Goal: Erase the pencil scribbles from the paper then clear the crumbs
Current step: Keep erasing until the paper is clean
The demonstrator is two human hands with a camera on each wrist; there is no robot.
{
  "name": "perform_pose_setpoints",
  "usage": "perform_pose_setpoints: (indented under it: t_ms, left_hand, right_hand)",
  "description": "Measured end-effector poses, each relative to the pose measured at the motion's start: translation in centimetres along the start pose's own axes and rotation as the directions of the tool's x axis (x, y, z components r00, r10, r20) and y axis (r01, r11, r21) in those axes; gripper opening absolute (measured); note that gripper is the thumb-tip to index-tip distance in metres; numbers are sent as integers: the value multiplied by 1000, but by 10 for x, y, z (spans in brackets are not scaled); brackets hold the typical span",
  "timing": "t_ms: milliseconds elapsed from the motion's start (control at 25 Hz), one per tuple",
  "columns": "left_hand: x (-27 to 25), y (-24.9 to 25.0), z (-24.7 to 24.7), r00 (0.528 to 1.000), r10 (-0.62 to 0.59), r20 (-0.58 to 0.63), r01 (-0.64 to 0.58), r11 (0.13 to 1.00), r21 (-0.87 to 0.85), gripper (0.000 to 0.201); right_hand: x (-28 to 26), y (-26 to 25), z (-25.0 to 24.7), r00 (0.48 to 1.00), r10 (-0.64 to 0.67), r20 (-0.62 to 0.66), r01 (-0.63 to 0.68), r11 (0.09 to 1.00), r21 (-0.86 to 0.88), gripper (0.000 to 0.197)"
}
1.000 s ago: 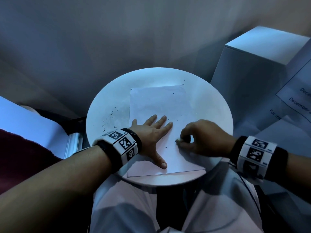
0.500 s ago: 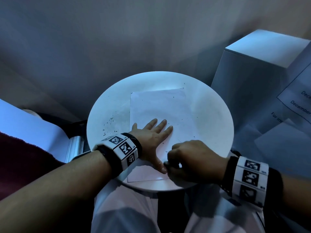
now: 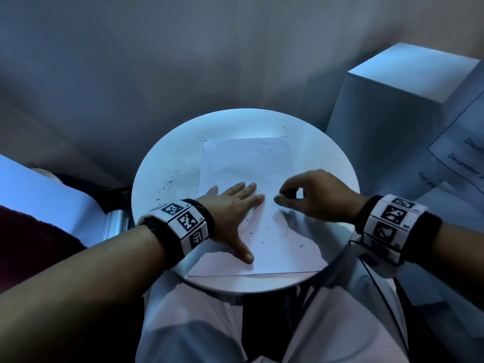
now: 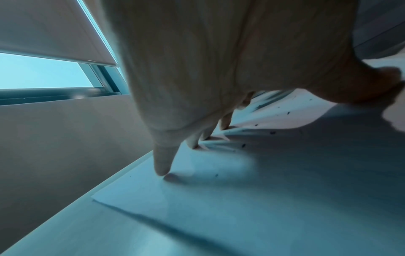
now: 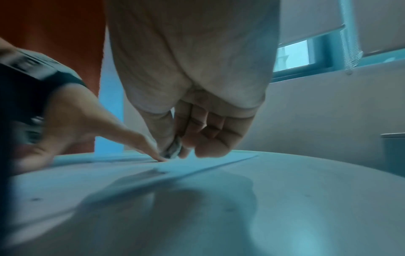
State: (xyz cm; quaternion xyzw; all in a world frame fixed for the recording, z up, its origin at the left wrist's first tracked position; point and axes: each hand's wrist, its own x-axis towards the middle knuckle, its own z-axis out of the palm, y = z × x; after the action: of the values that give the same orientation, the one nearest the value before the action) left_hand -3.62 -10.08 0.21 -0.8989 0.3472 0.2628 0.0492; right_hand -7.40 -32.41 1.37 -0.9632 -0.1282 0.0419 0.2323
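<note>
A white sheet of paper lies on a round white table. My left hand lies flat on the sheet's left half, fingers spread, pressing it down; its fingertips touch the paper. My right hand hovers just right of those fingers and pinches a small dark, smudged eraser between thumb and fingers, close above the paper. Dark eraser crumbs and a faint pencil stroke lie on the sheet's near part.
More crumbs are scattered on the bare table left of the paper. A tall white box stands close at the right, with printed sheets leaning on it. My lap is under the table's near edge.
My right hand, holding the eraser, moved from the paper's near edge beside my left thumb up and to the right, level with my left fingertips. The left hand stayed put.
</note>
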Motion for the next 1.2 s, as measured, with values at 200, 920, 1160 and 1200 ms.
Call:
perform_pose_setpoints:
  t_ms: [200, 920, 1160, 1200]
  left_hand:
    - [11, 9, 3, 997, 5, -73, -5, 1000, -8, 130]
    - [13, 13, 5, 999, -41, -12, 41, 999, -20, 132]
    - [12, 14, 4, 999, -48, -1, 48, 999, -10, 131]
    - [13, 14, 4, 999, -49, -3, 49, 999, -13, 131]
  right_hand:
    - [12, 5, 5, 999, -9, 42, 11, 998, -57, 16]
    - [3, -9, 1, 996, -27, 83, 43, 981, -191, 24]
    - [-5, -14, 6, 971, -77, 226, 129, 967, -221, 27]
    - [1, -10, -1, 986, -35, 164, 69, 975, -209, 26]
